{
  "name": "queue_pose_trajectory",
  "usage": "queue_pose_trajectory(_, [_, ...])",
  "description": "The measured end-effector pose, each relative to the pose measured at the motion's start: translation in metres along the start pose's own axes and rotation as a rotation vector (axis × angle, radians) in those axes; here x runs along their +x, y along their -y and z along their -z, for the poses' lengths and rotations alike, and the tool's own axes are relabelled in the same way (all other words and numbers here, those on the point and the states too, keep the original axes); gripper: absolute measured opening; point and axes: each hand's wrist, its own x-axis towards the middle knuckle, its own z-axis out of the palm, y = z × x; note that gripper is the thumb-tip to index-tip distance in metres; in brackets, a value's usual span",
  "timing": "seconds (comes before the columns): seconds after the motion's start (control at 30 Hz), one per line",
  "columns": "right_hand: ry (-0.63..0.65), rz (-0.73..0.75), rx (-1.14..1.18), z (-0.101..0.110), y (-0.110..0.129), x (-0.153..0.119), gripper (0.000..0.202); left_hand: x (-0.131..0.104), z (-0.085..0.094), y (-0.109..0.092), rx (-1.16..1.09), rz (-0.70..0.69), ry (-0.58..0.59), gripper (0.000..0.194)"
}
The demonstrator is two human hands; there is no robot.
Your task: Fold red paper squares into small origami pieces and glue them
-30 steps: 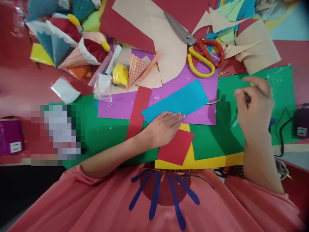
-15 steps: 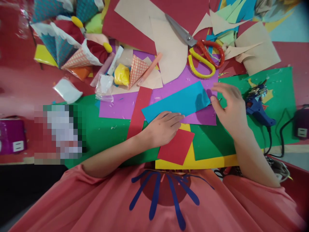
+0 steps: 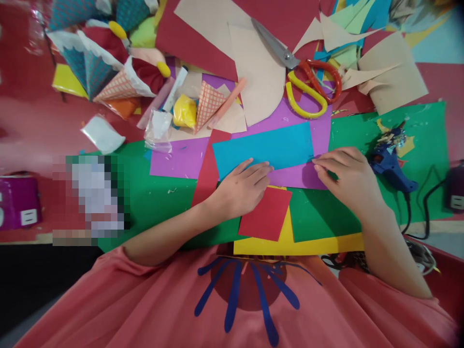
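A blue rectangular strip (image 3: 263,145), apparently paper or thin foam, lies over a purple sheet (image 3: 174,162) and the upper part of a red strip (image 3: 206,181). My left hand (image 3: 244,186) rests flat on the lower edge of the blue strip, fingers extended. At the strip's lower right corner, the thumb and forefinger of my right hand (image 3: 314,162) are pinched together. A tiny dark sliver shows at those fingertips; whether they grip it or the corner itself is unclear. Below my left hand lies a red rectangle (image 3: 266,215), partly covered by it.
Scissors (image 3: 300,72) with red and yellow handles lie beyond the strip. A blue glue gun (image 3: 391,164) with a cord sits at right on a green sheet (image 3: 424,125). Fabric cones (image 3: 87,67) and beige offcuts (image 3: 391,72) fill the back. A yellow sheet (image 3: 300,245) lies nearest me.
The blue strip has turned slightly clockwise and lies more level. My right hand has come down towards me to its lower right corner, its fingers closing from apart to a pinch.
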Motion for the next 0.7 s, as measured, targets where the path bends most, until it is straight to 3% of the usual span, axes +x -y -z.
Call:
queue_pose_trajectory(0.13, [-0.184,-0.093,-0.039,0.001,0.006,-0.003,0.016,0.000,0.001,0.004,-0.077,0.018,-0.013,0.023])
queue_pose_trajectory(0.2, [-0.254,-0.151,0.048,0.004,0.013,-0.001,0.017,0.001,0.004,0.007,-0.154,0.026,-0.053,0.022])
queue_pose_trajectory(0.27, [-0.181,-0.208,0.279,0.007,0.023,0.003,0.012,0.003,0.008,0.010,-0.252,0.055,-0.081,0.021])
queue_pose_trajectory(0.33, [-0.009,-0.268,0.528,0.009,0.034,0.009,0.008,0.004,0.012,0.012,-0.331,0.106,-0.082,0.022])
queue_pose_trajectory(0.43, [0.201,-0.358,0.775,0.007,0.047,0.020,0.022,0.004,0.016,0.013,-0.364,0.176,-0.094,0.024])
queue_pose_trajectory(0.57, [0.264,-0.415,0.973,0.001,0.051,0.035,0.014,0.005,0.017,0.015,-0.455,0.289,-0.113,0.022])
queue_pose_trajectory(0.7, [0.208,-0.435,1.027,-0.003,0.046,0.047,0.008,0.006,0.024,0.028,-0.598,0.499,-0.160,0.017])
